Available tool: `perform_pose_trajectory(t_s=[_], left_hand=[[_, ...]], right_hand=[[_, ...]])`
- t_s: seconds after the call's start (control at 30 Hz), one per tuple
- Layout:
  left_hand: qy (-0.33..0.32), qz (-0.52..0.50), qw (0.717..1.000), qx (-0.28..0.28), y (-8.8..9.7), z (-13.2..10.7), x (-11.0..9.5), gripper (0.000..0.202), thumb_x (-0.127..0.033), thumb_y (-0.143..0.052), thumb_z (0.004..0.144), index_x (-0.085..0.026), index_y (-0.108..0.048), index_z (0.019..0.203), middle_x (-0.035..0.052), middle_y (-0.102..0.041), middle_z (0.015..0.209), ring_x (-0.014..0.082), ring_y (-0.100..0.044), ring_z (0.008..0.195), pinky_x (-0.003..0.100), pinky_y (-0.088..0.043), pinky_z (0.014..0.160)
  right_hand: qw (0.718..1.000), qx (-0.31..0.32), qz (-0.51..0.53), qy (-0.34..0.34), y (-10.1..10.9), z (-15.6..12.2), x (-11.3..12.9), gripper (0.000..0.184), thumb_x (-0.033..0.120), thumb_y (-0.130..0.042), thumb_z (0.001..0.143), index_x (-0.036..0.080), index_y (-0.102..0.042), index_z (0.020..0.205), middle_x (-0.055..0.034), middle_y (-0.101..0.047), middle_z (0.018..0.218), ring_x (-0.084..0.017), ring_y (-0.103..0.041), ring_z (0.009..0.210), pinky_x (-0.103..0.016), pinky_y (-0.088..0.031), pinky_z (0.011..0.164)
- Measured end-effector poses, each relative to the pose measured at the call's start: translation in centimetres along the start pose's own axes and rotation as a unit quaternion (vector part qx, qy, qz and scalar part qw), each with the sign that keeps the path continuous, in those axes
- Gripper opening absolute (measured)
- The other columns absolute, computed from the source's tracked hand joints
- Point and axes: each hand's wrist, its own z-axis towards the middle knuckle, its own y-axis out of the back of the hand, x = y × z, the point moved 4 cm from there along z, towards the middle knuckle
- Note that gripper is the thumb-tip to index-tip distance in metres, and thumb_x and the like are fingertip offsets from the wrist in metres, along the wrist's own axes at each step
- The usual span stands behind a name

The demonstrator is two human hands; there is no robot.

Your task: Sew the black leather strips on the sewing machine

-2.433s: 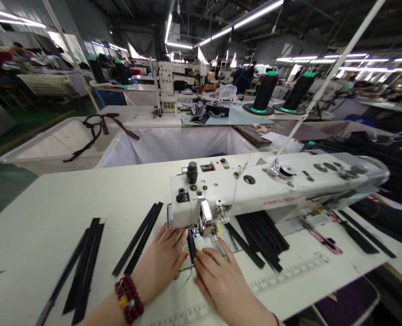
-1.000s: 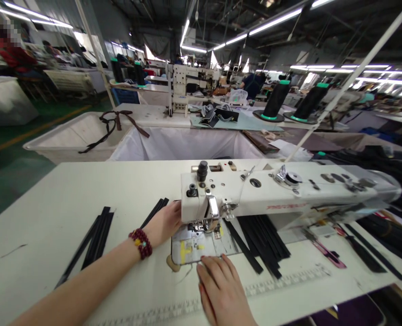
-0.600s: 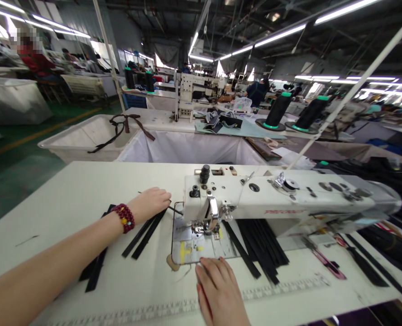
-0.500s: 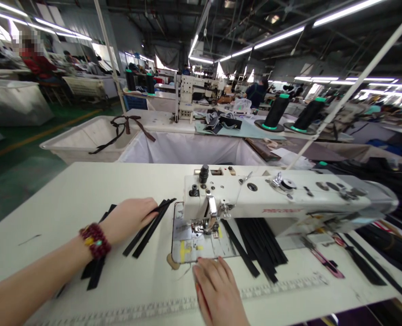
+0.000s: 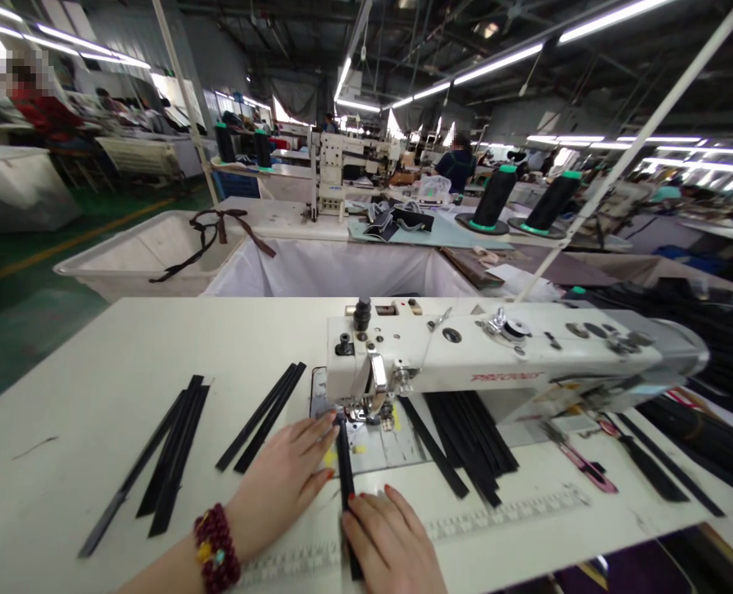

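A narrow black strip (image 5: 345, 462) runs from the presser foot of a white sewing machine (image 5: 441, 355) toward me. My left hand (image 5: 286, 466) is at its far end, fingertips closed on the strip's left edge beside the foot. Nearer to me, my right hand (image 5: 391, 536) has its fingers closed over the strip's lower part; its thumb is mostly hidden. Two more black strips (image 5: 271, 417) lie left of the machine's metal plate (image 5: 397, 450). Farther left is a group of several black strips (image 5: 174, 462).
Under the machine arm lies a pile of black strips (image 5: 471, 445). Pink-handled snips (image 5: 583, 466) lie to its right. A ruler scale (image 5: 503, 511) runs along the table front. Beyond the table stand a white bin (image 5: 137, 247) and black thread cones (image 5: 495, 198). Other people work farther back.
My left hand has moved right and nearer, from the strips on the left to the presser foot. A black strip now lies under both hands. The view has shifted slightly.
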Motion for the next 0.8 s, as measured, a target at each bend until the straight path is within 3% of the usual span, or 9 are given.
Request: perform_pose_trajectory(t_s=[0.07,0.17,0.3,0.8], left_hand=[[-0.044,0.060,0.997,0.023,-0.7,0.0,0.0,0.042,-0.024,-0.059,0.094,-0.019,-0.058,0.136,0.0111,-0.058,0.146,0.0290,-0.056,0.132,0.050,-0.047,0.110],[-0.058,0.097,0.993,0.037,-1.7,0.2,0.0,0.047,-0.029,-0.062,0.095,-0.018,-0.055,0.140,0.0122,-0.057,0.147,0.0287,-0.054,0.134,0.050,-0.045,0.113],[-0.063,0.100,0.992,0.044,-1.7,0.6,0.1,0.046,-0.034,-0.058,0.098,-0.018,-0.054,0.141,0.0127,-0.056,0.147,0.0277,-0.053,0.136,0.049,-0.041,0.116],[-0.051,0.117,0.990,0.059,-2.1,1.1,-0.2,0.042,-0.034,-0.050,0.101,-0.013,-0.058,0.136,0.0155,-0.056,0.147,0.0296,-0.050,0.137,0.053,-0.038,0.114]], right_hand=[[0.999,-0.026,-0.001,-0.020,-0.3,0.0,0.1,0.035,0.014,-0.038,0.105,0.019,-0.071,0.096,-0.0029,-0.075,0.098,-0.013,-0.069,0.097,-0.034,-0.031,0.121],[0.998,-0.053,0.000,-0.046,-0.6,0.1,0.2,0.036,0.013,-0.037,0.105,0.019,-0.071,0.093,-0.0016,-0.076,0.094,-0.014,-0.069,0.094,-0.035,-0.028,0.122],[0.999,-0.019,0.006,-0.028,-0.8,0.1,0.3,0.035,0.014,-0.038,0.104,0.018,-0.072,0.096,-0.0027,-0.076,0.099,-0.015,-0.069,0.096,-0.037,-0.026,0.122],[0.994,0.052,0.056,-0.077,0.4,0.3,0.5,0.029,0.017,-0.040,0.104,0.015,-0.067,0.113,-0.0065,-0.074,0.111,-0.018,-0.066,0.107,-0.040,-0.025,0.122]])
